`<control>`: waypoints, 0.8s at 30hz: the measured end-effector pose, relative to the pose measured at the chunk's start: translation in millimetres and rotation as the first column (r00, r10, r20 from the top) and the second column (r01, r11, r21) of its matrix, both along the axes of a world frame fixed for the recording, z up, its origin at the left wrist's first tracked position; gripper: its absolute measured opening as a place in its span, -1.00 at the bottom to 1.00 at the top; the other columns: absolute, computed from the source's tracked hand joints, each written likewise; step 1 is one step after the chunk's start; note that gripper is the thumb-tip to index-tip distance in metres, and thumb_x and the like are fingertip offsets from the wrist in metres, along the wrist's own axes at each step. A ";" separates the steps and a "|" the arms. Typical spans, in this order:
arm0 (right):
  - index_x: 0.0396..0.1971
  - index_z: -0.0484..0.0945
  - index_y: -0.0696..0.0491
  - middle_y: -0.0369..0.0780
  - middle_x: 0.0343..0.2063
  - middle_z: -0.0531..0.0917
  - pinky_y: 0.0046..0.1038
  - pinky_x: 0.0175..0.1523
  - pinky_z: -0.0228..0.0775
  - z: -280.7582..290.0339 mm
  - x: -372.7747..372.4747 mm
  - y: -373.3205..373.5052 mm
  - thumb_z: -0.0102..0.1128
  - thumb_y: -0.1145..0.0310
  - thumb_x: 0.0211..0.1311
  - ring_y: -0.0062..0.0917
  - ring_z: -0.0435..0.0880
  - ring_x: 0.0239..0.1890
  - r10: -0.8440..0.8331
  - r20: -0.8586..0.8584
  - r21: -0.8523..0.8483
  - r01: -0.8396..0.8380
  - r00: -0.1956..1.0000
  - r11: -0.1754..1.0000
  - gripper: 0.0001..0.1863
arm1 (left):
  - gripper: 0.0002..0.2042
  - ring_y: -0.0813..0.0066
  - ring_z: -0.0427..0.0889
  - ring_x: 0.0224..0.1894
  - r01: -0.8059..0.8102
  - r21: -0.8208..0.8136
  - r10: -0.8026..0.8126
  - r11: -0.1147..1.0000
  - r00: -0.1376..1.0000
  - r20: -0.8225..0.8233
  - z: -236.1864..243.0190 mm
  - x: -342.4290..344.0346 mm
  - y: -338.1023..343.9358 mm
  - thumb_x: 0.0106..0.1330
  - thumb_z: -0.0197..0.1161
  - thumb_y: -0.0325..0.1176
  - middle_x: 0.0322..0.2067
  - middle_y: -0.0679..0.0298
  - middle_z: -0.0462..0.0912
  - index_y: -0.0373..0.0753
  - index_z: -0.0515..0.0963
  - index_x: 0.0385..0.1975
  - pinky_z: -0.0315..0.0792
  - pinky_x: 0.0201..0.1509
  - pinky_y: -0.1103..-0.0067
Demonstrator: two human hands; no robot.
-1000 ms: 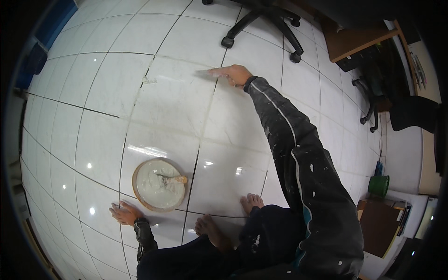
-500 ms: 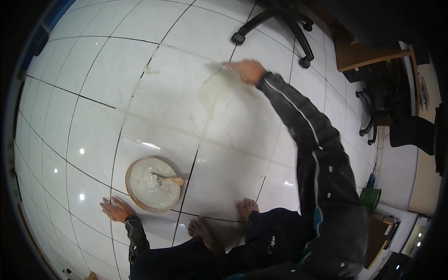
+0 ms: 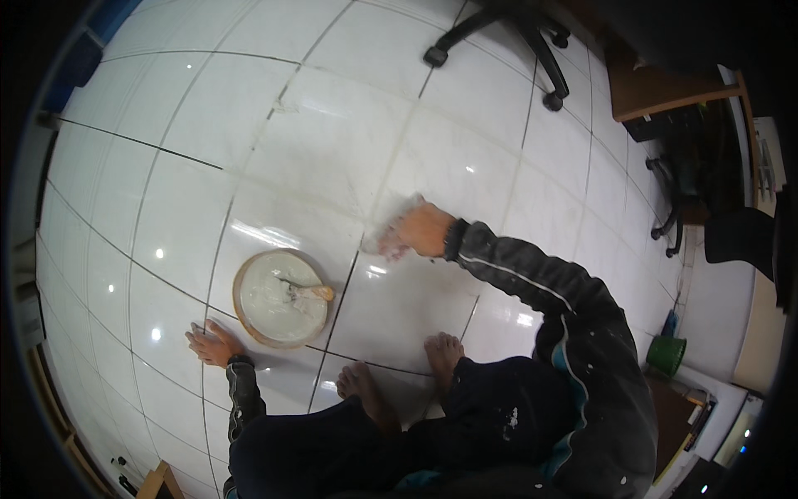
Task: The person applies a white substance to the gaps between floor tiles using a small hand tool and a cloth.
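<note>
My left hand [image 3: 213, 343] rests on the white tiled floor [image 3: 283, 179] with its fingers spread, left of a shallow round bowl [image 3: 264, 312]. The bowl holds a pale, creamy white paste, and a small tool with a light wooden handle [image 3: 314, 293] leans in it, its working end coated. Farther right, my right hand [image 3: 411, 230] is low over the tiles near a joint. Its fingers are smeared by motion, so I cannot make out whether they hold anything. Pale filler marks several tile joints [image 3: 403, 150] beyond this hand; other joints show dark.
My bare feet [image 3: 443, 353] are on the floor below the right hand. A black wheeled chair base [image 3: 524, 33] stands at the far right, beside a wooden desk [image 3: 644, 87]. A green bin [image 3: 667, 355] sits at the right.
My right hand has swept nearer and slightly left, from the far tiles toward the bowl. The wet, pale smear under it has largely gone. My left hand stays on the floor.
</note>
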State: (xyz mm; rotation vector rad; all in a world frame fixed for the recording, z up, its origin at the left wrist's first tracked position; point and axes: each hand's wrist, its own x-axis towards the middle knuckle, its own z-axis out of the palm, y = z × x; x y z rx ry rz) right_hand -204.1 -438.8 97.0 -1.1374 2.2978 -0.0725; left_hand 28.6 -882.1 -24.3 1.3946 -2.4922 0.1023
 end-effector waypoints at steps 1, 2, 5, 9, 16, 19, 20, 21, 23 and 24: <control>-0.16 0.59 -0.28 -0.23 -0.10 0.61 -0.16 0.13 0.30 9.4 -3.5 0.2 0.02 0.29 0.08 -0.19 0.55 -0.08 0.037 0.052 0.113 -0.043 0.998 0.993 -0.69 | -0.44 0.08 0.14 0.29 0.028 0.018 -0.028 0.999 0.999 -0.040 -1.2 3.5 -9.3 0.35 -0.17 0.12 0.19 0.09 0.28 -0.19 0.35 0.13 -0.01 0.31 0.17; -0.16 0.59 -0.28 -0.23 -0.10 0.61 -0.16 0.13 0.30 9.2 -18.9 3.8 0.02 0.29 0.08 -0.19 0.55 -0.08 0.054 0.018 0.084 -0.055 0.998 0.995 -0.69 | -0.47 0.07 0.20 0.25 0.062 0.019 -0.060 0.998 0.994 -0.095 3.5 -4.4 -22.5 0.34 -0.11 0.08 0.13 0.05 0.36 -0.26 0.41 0.06 0.05 0.28 0.18; -0.20 0.57 0.14 -0.20 -0.38 0.64 -0.45 -0.31 0.48 -17.7 -77.1 34.0 0.14 0.43 -0.04 -0.54 0.61 -0.39 -0.421 0.728 -0.112 0.699 0.541 0.706 -0.68 | -0.52 0.06 0.29 0.17 0.369 0.034 -0.315 0.929 0.834 -0.454 1.7 -87.2 -19.3 0.32 -0.03 0.00 0.00 0.00 0.46 -0.35 0.47 -0.08 0.12 0.22 0.19; -0.48 0.57 0.23 -0.14 -0.46 0.66 -0.42 -0.25 0.44 -15.4 -200.9 -26.9 0.18 0.34 -0.12 -0.47 0.62 -0.39 -0.644 0.328 -0.077 0.699 0.691 0.711 -0.75 | -0.54 0.04 0.15 0.27 0.409 0.098 -0.352 0.907 0.866 -0.354 19.0 -157.8 20.6 0.33 -0.04 -0.02 0.16 0.05 0.31 -0.25 0.40 0.05 -0.02 0.31 0.14; 0.02 0.48 -0.04 -0.14 -0.18 0.62 -0.26 0.07 0.37 -9.3 -298.1 -163.0 0.10 0.45 -0.05 -0.31 0.59 -0.10 -0.378 -0.198 -0.346 0.296 0.905 0.890 -0.50 | -0.51 0.04 -0.06 0.37 0.298 0.157 -0.281 0.942 0.952 -0.123 31.7 -162.4 24.2 0.31 -0.02 -0.02 0.30 0.12 0.11 -0.16 0.31 0.15 -0.21 0.36 0.09; 0.11 0.42 -0.18 -0.24 0.05 0.50 -0.18 0.32 0.08 -75.7 -316.2 -128.5 0.10 0.42 0.04 -0.36 0.43 0.13 -0.001 -0.566 -0.392 -0.268 0.825 0.880 -0.47 | -0.51 0.03 -0.07 0.37 0.341 0.171 -0.320 0.925 0.938 -0.135 34.8 -178.5 32.7 0.31 -0.02 -0.04 0.30 0.11 0.10 -0.18 0.30 0.16 -0.22 0.37 0.08; 0.11 0.42 -0.18 -0.24 0.05 0.50 -0.18 0.32 0.08 -81.0 -305.0 -123.5 0.10 0.42 0.04 -0.36 0.43 0.13 0.005 -0.556 -0.397 -0.271 0.831 0.877 -0.47 | -0.51 0.03 -0.08 0.37 0.335 0.178 -0.317 0.925 0.940 -0.123 36.7 -175.4 29.1 0.31 -0.02 -0.05 0.30 0.11 0.10 -0.19 0.29 0.16 -0.23 0.37 0.08; 0.12 0.41 -0.22 -0.28 0.11 0.44 -0.14 0.36 -0.06 -84.4 -288.2 -112.3 0.10 0.36 0.08 -0.37 0.35 0.19 0.069 -0.555 -0.338 -0.301 0.829 0.892 -0.48 | -0.51 0.03 -0.08 0.37 0.324 0.181 -0.308 0.929 0.945 -0.113 38.7 -174.2 25.9 0.31 -0.02 -0.05 0.30 0.11 0.10 -0.19 0.29 0.16 -0.23 0.37 0.08; 0.13 0.39 -0.26 -0.32 0.17 0.38 -0.10 0.40 -0.20 -71.6 -281.6 -91.0 0.10 0.31 0.11 -0.37 0.27 0.25 0.138 -0.544 -0.271 -0.328 0.828 0.905 -0.49 | -0.52 0.03 -0.07 0.37 0.323 0.203 -0.305 0.924 0.945 -0.115 42.7 -177.0 28.7 0.31 -0.01 -0.08 0.30 0.12 0.10 -0.18 0.30 0.16 -0.22 0.37 0.08; 0.13 0.38 -0.28 -0.33 0.13 0.43 -0.13 0.37 -0.09 -49.9 -281.2 -90.9 0.10 0.30 0.11 -0.36 0.32 0.21 0.268 -0.469 -0.219 -0.405 0.842 0.888 -0.49 | -0.52 0.03 -0.07 0.37 0.317 0.202 -0.302 0.927 0.948 -0.104 44.3 -174.1 26.2 0.31 -0.01 -0.08 0.30 0.12 0.10 -0.18 0.30 0.16 -0.22 0.37 0.08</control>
